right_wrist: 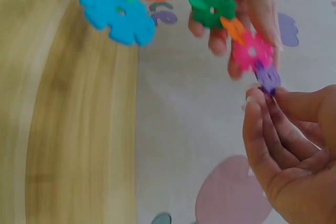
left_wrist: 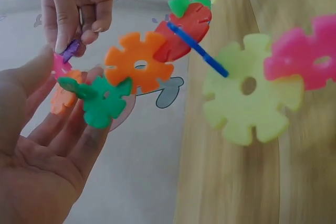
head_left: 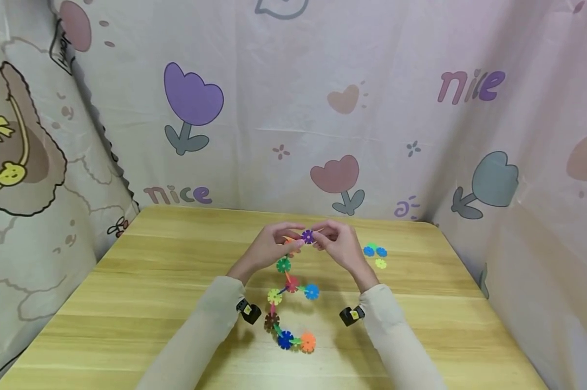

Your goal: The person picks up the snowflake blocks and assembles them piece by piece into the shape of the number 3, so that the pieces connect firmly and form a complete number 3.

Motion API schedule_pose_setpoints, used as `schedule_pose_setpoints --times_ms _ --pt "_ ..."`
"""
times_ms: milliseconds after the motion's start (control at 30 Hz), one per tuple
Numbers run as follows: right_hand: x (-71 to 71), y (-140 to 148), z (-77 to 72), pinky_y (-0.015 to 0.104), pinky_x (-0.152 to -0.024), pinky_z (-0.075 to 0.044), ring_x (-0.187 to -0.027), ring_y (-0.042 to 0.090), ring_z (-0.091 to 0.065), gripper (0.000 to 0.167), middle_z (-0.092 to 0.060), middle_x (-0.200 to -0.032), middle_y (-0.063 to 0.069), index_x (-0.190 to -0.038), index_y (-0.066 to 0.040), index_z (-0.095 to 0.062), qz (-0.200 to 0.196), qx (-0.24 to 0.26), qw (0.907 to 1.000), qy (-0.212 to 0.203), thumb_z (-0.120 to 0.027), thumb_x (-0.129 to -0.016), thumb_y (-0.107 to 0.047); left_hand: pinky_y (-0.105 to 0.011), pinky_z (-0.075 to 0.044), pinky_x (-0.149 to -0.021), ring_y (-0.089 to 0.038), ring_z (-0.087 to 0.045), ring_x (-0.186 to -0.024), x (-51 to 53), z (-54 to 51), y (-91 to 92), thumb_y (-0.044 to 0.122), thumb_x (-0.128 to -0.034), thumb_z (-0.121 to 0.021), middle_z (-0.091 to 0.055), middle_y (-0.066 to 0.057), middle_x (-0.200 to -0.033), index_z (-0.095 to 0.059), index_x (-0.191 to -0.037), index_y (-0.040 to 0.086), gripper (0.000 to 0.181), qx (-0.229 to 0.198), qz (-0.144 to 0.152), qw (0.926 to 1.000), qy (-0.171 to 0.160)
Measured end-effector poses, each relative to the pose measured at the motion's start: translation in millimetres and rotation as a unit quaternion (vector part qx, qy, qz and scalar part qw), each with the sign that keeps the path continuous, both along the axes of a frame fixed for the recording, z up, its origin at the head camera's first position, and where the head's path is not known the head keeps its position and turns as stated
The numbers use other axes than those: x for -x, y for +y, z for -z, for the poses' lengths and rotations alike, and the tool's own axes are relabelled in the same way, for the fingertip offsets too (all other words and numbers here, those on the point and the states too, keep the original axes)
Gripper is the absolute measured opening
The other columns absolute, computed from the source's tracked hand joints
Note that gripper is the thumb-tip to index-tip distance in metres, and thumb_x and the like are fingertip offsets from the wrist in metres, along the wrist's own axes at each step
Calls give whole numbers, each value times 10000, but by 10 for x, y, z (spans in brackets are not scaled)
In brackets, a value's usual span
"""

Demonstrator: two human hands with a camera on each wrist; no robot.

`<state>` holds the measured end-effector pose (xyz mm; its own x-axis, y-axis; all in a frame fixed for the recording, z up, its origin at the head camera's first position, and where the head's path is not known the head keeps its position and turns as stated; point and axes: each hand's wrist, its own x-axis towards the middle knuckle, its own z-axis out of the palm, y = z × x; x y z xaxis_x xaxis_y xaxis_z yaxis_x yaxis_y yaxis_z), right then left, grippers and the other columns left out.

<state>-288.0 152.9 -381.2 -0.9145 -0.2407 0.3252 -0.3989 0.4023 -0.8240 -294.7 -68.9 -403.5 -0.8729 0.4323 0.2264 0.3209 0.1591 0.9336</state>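
A purple snowflake disc [head_left: 307,236] with notched edges is pinched between the thumb and fingers of my right hand [head_left: 341,246]. It joins a pink snowflake disc [right_wrist: 252,52], which my left hand [head_left: 266,246] holds between thumb and fingers. From there a chain of linked discs runs toward me: a green disc [head_left: 283,265], a red disc [head_left: 292,284] with a light-blue disc [head_left: 311,292] branching right, then a yellow disc [head_left: 274,296] and a brown disc [head_left: 272,320]. The near end curves right through a dark-blue disc [head_left: 286,340] to an orange disc [head_left: 308,342].
Beyond my right hand, a few loose discs lie on the wooden table [head_left: 176,281], among them a blue disc [head_left: 382,252] and a yellow disc [head_left: 380,264]. A patterned curtain [head_left: 254,108] hangs behind the table and along its sides.
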Motion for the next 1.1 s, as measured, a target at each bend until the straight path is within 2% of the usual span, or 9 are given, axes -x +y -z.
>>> schedule_pose_setpoints --times_ms 133,267,400,500,633,767,867,1000,1100 --pt "31 176 14 311 -681 -639 -755 265 -759 187 -766 -953 233 -1156 19 -717 209 143 9997 -44 -640 -1018 -81 -575 -620 -825 -190 -759 -828 0 -1 -44 182 -1014 -674 -728 -197 -1193 -619 -1416 104 413 83 -15 9999 88" --pt "93 418 43 294 -670 -633 -736 198 -747 202 -751 -974 265 -1176 41 -701 500 102 9985 -187 -620 -1021 -58 -528 -635 -792 -189 -756 -802 3 12 -104 217 -1012 -680 -723 -157 -1203 -648 -1398 179 388 164 -200 9996 62" --pt "183 679 105 274 -652 -622 -738 191 -745 215 -749 -1002 277 -1186 65 -687 788 -302 9961 -254 -606 -1020 -44 -461 -647 -766 -189 -754 -791 9 4 -148 238 -1012 -682 -711 -145 -1214 -654 -1392 210 382 204 -314 9993 77" --pt "246 857 182 273 -646 -616 -769 279 -759 208 -755 -1019 274 -1176 58 -692 963 -665 9927 -293 -601 -1019 -45 -393 -650 -749 -196 -754 -794 10 -9 -163 234 -1011 -683 -700 -158 -1224 -646 -1402 199 394 211 -347 9991 94" --pt "306 1019 291 263 -662 -605 -867 402 -751 194 -758 -1046 260 -1161 34 -699 1113 -1052 9873 -425 -603 -1015 -52 -342 -643 -711 -326 -757 -822 -1 -20 -175 227 -1006 -690 -695 -178 -1234 -649 -1398 194 395 231 -450 9987 90" --pt "349 1104 361 312 -726 -608 -915 382 -728 187 -752 -1074 240 -1146 35 -704 1252 -1494 9796 -483 -631 -993 -44 -346 -644 -713 -442 -734 -857 2 -23 -192 244 -998 -703 -694 -177 -1229 -662 -1383 208 388 256 -525 9983 8" --pt "384 1147 395 370 -764 -616 -948 349 -712 198 -737 -1105 247 -1147 48 -706 1212 -1895 9728 -560 -639 -982 -38 -356 -647 -712 -383 -742 -815 11 -22 -218 264 -990 -715 -702 -159 -1203 -676 -1365 226 379 294 -544 9981 -34" --pt "441 1207 465 456 -848 -607 -1011 392 -690 225 -711 -1137 271 -1166 57 -695 1011 -2454 9607 -809 -654 -970 -45 -357 -647 -695 -261 -743 -768 7 -17 -251 272 -986 -720 -708 -161 -1189 -680 -1364 214 385 318 -491 9983 -16" --pt "481 1242 541 534 -936 -570 -1064 429 -662 255 -692 -1163 286 -1185 65 -681 845 -2843 9504 -938 -671 -959 -53 -345 -646 -692 -228 -742 -761 1 -13 -267 273 -985 -721 -705 -172 -1197 -676 -1371 194 396 320 -467 9984 -9"
